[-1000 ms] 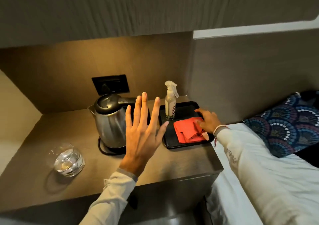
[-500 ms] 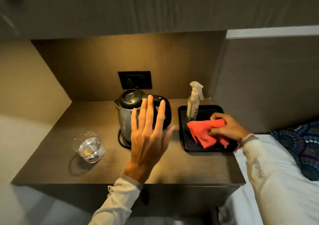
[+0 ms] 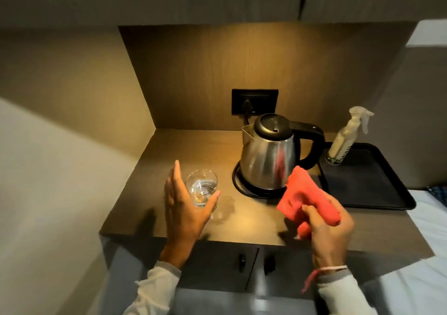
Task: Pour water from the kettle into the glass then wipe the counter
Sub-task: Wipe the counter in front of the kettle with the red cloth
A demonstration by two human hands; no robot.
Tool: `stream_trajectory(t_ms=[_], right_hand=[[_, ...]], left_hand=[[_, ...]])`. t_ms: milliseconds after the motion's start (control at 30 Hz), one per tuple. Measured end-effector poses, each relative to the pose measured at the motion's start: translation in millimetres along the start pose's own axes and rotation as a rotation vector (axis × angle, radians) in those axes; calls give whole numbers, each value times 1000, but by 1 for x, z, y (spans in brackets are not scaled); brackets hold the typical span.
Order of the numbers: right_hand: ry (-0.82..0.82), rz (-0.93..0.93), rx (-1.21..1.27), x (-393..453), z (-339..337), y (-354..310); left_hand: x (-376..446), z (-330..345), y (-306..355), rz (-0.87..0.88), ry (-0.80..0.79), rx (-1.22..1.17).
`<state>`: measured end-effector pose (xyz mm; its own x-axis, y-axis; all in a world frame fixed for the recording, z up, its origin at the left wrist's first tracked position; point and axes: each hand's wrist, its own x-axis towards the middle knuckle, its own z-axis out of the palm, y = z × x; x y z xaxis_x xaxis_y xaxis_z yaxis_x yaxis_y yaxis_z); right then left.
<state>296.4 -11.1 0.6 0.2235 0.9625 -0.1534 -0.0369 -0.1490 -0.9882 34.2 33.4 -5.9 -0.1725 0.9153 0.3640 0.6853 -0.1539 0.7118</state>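
Note:
A clear glass [image 3: 202,184] with water in it is over the left part of the brown counter [image 3: 244,225]. My left hand [image 3: 183,210] wraps around it, fingers behind and thumb in front. The steel kettle [image 3: 266,160] with a black lid and handle stands upright on its round base at the counter's middle. My right hand [image 3: 329,230] grips a crumpled red cloth [image 3: 302,197] above the counter, just in front of the kettle and to its right.
A black tray [image 3: 370,189] lies at the right end of the counter with a spray bottle [image 3: 343,140] standing in its back corner. A black wall socket [image 3: 254,101] sits behind the kettle. White bedding [image 3: 430,220] borders the counter on the right.
My right hand lifted the red cloth off the tray and brought it left, in front of the kettle. My left hand moved from in front of the kettle over to the glass and closed around it.

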Motion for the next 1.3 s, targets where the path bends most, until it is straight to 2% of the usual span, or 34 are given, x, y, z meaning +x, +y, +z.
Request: stream_trajectory(t_ms=[33,67,100,200,300,500,633,700,767,833,967,1033,1167,1300], right_hand=[[211,-159,-288,-10,16,4],[426,-248,-446,-17,28,14],[458,-313,-573,-27,34,30],[278,-246,-906,-35,63,45],[229,-158,-1061,-36,76,59],[314,-130,-1100,-41,112,65],[245,-27,-1082,-28,164,60],[159,5,-1053,-11,200,56],[38,-72,-1070,2,236,57],[-105,-226,-1094,2,261,62],[-320,-519,-1073,-16,231,75],[-266,-557,-1088,-19,191,77],[56,-382,-1207,-20,109,69],[259,-323,-1256,-36,94,71]], left_hand=[[2,1,-8,-108,-74,-104],[5,3,-18,-179,-144,-180],[7,6,-24,-217,-205,-224],[10,17,-33,-245,-271,-273],[18,20,-38,-262,-267,-342],[33,-14,-60,-174,-218,-359],[53,-49,-71,-131,-155,-366],[60,-66,-78,-122,-118,-346],[65,-81,-83,-112,-77,-312],[69,-90,-87,-89,-43,-294],[75,-95,-86,-54,-35,-335],[75,-92,-83,-70,-49,-362],[68,-69,-74,-91,-129,-426],[61,-42,-71,-90,-183,-502]])
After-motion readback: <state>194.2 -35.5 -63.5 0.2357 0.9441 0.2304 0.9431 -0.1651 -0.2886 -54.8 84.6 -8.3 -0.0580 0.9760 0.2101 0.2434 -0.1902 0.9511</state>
